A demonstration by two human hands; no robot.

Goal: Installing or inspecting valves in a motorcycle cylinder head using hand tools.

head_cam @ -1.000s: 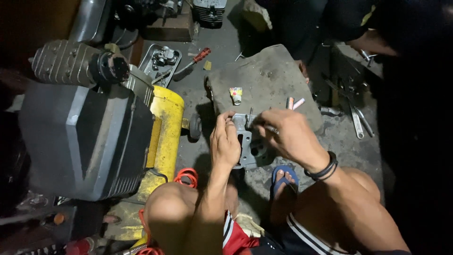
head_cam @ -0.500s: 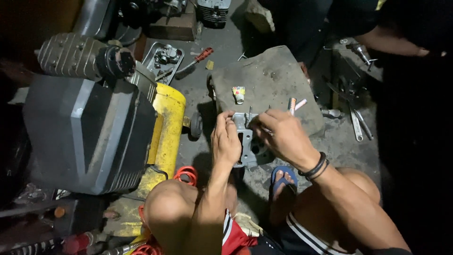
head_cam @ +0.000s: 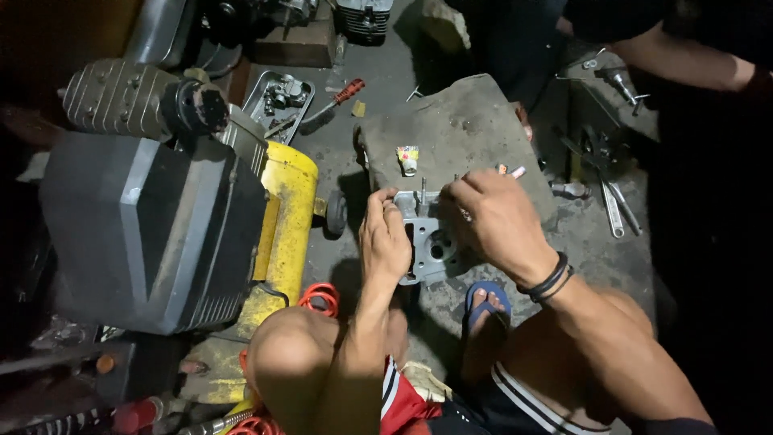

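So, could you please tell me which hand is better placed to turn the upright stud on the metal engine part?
Probably the right hand: its fingers are already bunched at the top of the metal engine part beside the upright stud, while the left hand grips the part's side, steadying it.

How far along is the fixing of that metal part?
Done: the metal part lies bare on the slab. In hand: the left hand steadies it; the right hand works at its top edge. Left: unclear; wrenches lie unused nearby.
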